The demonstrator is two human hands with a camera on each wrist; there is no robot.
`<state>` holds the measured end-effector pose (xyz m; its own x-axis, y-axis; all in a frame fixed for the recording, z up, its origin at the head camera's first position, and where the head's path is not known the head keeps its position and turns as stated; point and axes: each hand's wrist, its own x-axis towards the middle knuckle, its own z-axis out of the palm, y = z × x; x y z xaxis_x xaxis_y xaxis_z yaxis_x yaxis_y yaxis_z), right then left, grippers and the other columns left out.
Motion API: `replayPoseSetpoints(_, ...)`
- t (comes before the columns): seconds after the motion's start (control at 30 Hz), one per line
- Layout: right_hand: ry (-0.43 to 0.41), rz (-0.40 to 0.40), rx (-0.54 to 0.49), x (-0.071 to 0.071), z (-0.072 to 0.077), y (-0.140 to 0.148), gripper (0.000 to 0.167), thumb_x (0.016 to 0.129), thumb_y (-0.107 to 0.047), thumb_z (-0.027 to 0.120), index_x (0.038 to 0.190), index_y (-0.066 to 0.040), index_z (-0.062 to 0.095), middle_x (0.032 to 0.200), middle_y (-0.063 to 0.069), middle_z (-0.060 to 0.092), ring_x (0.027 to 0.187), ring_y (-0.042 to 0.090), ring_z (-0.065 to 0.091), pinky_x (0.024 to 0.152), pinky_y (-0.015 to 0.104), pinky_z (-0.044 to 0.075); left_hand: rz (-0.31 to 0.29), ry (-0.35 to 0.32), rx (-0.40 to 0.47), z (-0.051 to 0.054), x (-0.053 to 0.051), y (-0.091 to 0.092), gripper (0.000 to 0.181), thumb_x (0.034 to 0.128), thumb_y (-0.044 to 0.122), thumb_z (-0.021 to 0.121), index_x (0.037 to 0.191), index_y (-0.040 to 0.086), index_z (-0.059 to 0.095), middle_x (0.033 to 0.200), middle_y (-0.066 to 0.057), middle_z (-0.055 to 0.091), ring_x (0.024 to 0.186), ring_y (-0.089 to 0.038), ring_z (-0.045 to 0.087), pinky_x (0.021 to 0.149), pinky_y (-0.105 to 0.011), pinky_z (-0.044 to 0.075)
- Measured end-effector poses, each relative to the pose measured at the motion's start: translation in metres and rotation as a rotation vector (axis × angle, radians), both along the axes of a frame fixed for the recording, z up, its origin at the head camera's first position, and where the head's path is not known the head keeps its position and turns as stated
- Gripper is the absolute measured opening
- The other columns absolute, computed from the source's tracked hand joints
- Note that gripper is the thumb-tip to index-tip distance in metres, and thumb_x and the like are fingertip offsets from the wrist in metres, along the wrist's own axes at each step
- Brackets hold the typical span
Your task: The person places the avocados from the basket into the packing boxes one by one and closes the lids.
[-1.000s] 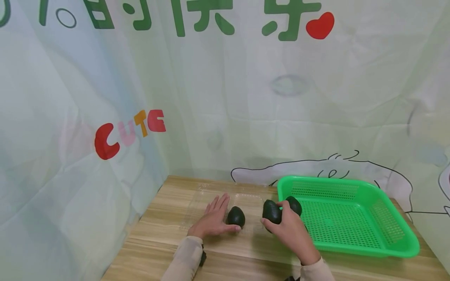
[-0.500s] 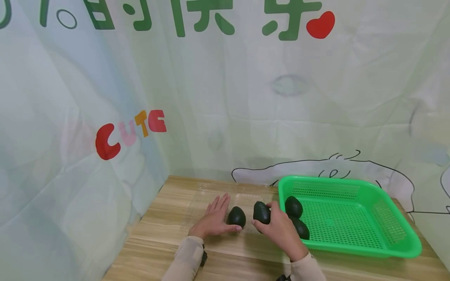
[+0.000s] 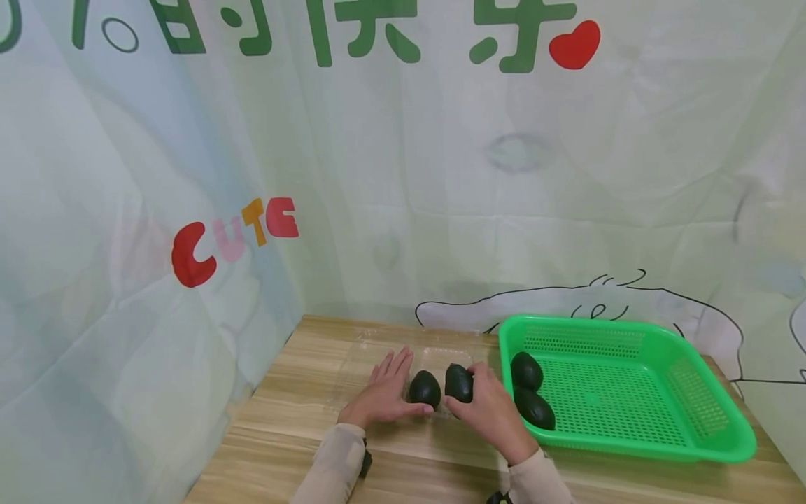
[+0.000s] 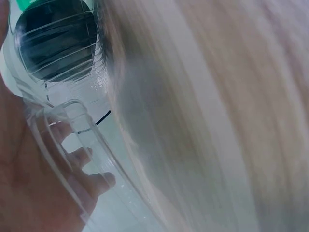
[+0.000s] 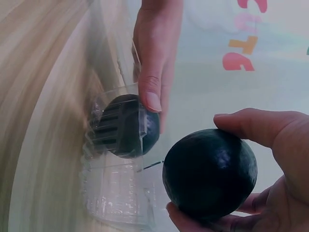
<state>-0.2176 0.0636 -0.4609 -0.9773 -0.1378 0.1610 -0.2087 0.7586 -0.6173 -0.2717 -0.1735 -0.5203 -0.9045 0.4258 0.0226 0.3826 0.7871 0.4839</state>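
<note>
A dark green avocado [image 3: 458, 383] is held between the thumb and fingers of my right hand [image 3: 494, 413]. It is above the right part of a clear plastic clamshell box [image 5: 116, 191], as the right wrist view shows. Inside the box, to the left, sits another avocado [image 3: 425, 390]. My left hand [image 3: 380, 395] rests on the box's left side, fingers straight and pointing away, its thumb along the near edge by the avocado. From the left wrist, that avocado [image 4: 58, 41] is visible through the ribbed clear wall.
A green plastic basket [image 3: 630, 399] stands to the right, with two avocados [image 3: 534, 408] against its left wall. All rest on a wooden table [image 3: 271, 427]. A printed curtain [image 3: 390, 210] hangs behind and to the left.
My right hand has carried its avocado left from the basket's edge to over the box, beside the avocado there. The basket's two avocados have come into view. My left hand stays put.
</note>
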Motion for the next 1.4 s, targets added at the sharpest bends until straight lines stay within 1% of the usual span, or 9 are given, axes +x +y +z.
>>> replayPoseSetpoints(0.13, 0.007, 0.007, 0.008, -0.001, -0.002, -0.004, 0.065, 0.082, -0.038, 0.082, 0.121, 0.005, 0.056, 0.107, 0.017, 0.065, 0.092, 0.026, 0.063, 0.077, 0.045, 0.055, 0.002, 0.0, 0.001, 0.0, 0.0, 0.0, 0.12, 0.0804, 0.076, 0.066, 0.163, 0.005, 0.016, 0.171, -0.012, 0.01, 0.155, -0.043, 0.008, 0.121, -0.064, 0.015)
replayPoseSetpoints(0.3, -0.023, 0.013, 0.015, -0.003, -0.005, -0.008, 0.066, 0.083, -0.04, 0.081, 0.121, 0.008, 0.058, 0.11, 0.019, 0.066, 0.095, 0.029, 0.066, 0.08, 0.048, 0.056, 0.0, 0.002, 0.0, 0.002, 0.0, 0.001, 0.121, 0.0801, 0.078, 0.065, 0.163, 0.004, 0.016, 0.171, -0.013, 0.011, 0.155, -0.044, 0.008, 0.12, -0.065, 0.016)
replayPoseSetpoints(0.43, -0.039, 0.012, 0.02, -0.005, -0.007, -0.011, 0.066, 0.084, -0.042, 0.08, 0.122, 0.008, 0.058, 0.11, 0.019, 0.067, 0.097, 0.03, 0.067, 0.082, 0.049, 0.057, -0.003, 0.007, -0.002, 0.002, 0.0, 0.001, 0.121, 0.0804, 0.076, 0.067, 0.162, 0.002, 0.017, 0.17, -0.015, 0.012, 0.154, -0.045, 0.01, 0.12, -0.065, 0.016)
replayPoseSetpoints(0.53, -0.033, 0.016, 0.03, -0.007, -0.007, -0.012, 0.066, 0.084, -0.042, 0.08, 0.122, 0.008, 0.059, 0.11, 0.018, 0.067, 0.097, 0.03, 0.067, 0.082, 0.05, 0.057, -0.004, 0.007, -0.006, 0.002, 0.0, 0.001, 0.12, 0.0805, 0.074, 0.068, 0.162, 0.001, 0.017, 0.17, -0.015, 0.012, 0.154, -0.045, 0.01, 0.12, -0.065, 0.015)
replayPoseSetpoints(0.77, -0.013, 0.01, 0.032, -0.008, -0.011, -0.016, 0.065, 0.084, -0.039, 0.081, 0.121, 0.009, 0.058, 0.108, 0.019, 0.066, 0.095, 0.03, 0.066, 0.081, 0.05, 0.056, -0.004, 0.012, -0.014, 0.001, 0.001, 0.001, 0.121, 0.0797, 0.077, 0.066, 0.162, 0.003, 0.017, 0.17, -0.013, 0.012, 0.155, -0.044, 0.01, 0.122, -0.062, 0.015)
replayPoseSetpoints(1.0, -0.001, 0.006, 0.026, -0.011, -0.015, -0.019, 0.065, 0.085, -0.038, 0.081, 0.122, 0.009, 0.057, 0.111, 0.02, 0.065, 0.099, 0.031, 0.065, 0.086, 0.05, 0.055, -0.007, 0.02, -0.005, 0.001, -0.001, 0.002, 0.121, 0.0795, 0.074, 0.069, 0.162, 0.001, 0.018, 0.17, -0.016, 0.013, 0.154, -0.045, 0.011, 0.12, -0.064, 0.017)
replayPoseSetpoints(1.17, 0.013, 0.007, 0.018, -0.013, -0.018, -0.021, 0.063, 0.085, -0.037, 0.081, 0.122, 0.008, 0.057, 0.111, 0.02, 0.064, 0.1, 0.031, 0.064, 0.089, 0.05, 0.054, -0.007, 0.017, -0.014, 0.001, -0.001, 0.001, 0.122, 0.0794, 0.075, 0.068, 0.162, 0.002, 0.017, 0.17, -0.015, 0.012, 0.154, -0.045, 0.011, 0.121, -0.063, 0.016)
replayPoseSetpoints(1.4, 0.042, 0.011, 0.016, -0.014, -0.023, -0.025, 0.058, 0.085, -0.035, 0.082, 0.118, 0.005, 0.058, 0.107, 0.018, 0.063, 0.095, 0.03, 0.063, 0.085, 0.048, 0.054, -0.018, 0.025, -0.025, 0.002, -0.001, 0.002, 0.12, 0.0802, 0.073, 0.07, 0.161, 0.001, 0.018, 0.17, -0.016, 0.013, 0.154, -0.046, 0.011, 0.121, -0.063, 0.015)
